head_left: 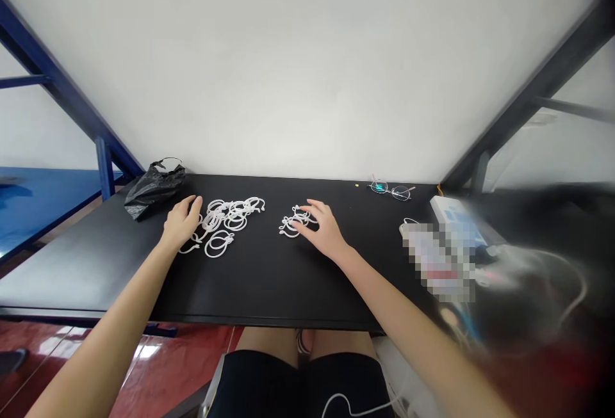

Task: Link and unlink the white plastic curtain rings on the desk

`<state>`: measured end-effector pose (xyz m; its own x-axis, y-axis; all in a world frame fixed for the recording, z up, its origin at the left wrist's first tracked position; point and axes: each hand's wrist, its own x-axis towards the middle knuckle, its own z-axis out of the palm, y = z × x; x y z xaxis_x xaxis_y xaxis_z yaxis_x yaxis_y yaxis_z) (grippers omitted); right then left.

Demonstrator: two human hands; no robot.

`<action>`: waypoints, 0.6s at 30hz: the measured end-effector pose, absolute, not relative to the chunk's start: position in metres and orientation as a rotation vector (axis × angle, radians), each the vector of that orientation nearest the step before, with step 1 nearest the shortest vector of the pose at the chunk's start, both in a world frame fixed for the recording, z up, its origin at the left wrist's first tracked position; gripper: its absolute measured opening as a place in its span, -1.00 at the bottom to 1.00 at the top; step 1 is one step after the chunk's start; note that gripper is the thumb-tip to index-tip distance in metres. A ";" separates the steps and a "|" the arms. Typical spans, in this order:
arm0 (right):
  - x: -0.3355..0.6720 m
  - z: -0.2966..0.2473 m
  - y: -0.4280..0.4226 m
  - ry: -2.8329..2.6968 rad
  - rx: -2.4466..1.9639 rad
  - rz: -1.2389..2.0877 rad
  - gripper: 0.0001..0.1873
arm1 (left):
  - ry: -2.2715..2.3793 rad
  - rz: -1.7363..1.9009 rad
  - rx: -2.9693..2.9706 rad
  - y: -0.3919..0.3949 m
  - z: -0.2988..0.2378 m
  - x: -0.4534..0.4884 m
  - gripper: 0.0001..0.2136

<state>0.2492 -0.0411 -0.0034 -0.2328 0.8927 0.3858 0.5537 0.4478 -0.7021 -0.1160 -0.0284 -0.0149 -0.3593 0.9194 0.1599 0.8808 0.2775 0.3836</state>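
On the black table (269,277) lie two heaps of white plastic rings. My left hand (181,221) rests at the left edge of the larger heap (229,218), fingers curled down onto the rings there. My right hand (323,227) lies on the smaller heap (294,221), fingers spread and touching the rings. Neither hand has lifted a ring.
A crumpled black plastic bag (154,189) sits at the table's back left. A pair of glasses (393,190) lies at the back right. A white box (454,216), a blurred-out item and white cables lie at the right. A white wall stands behind; blue frame bars are at the left.
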 end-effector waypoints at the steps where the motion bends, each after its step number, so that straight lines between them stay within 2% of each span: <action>1: 0.249 -0.003 -0.042 -1.999 -1.229 0.579 -0.42 | 2.395 0.637 1.749 -0.026 -0.015 -0.114 -0.41; 3: 0.248 -0.003 -0.044 -2.159 -1.270 0.654 -0.19 | 2.312 0.649 1.802 -0.021 -0.016 -0.107 -0.39; 5: 0.247 -0.002 -0.045 -2.275 -1.300 0.694 -0.07 | 2.229 0.673 1.871 -0.018 -0.018 -0.099 -0.37; 9: 0.246 0.000 -0.045 -2.369 -1.316 0.685 -0.02 | 2.132 0.727 2.021 -0.012 -0.022 -0.084 -0.38; 18: 0.247 -0.001 -0.040 -2.441 -1.279 0.673 0.12 | 1.804 0.577 2.302 -0.001 -0.012 -0.026 -0.43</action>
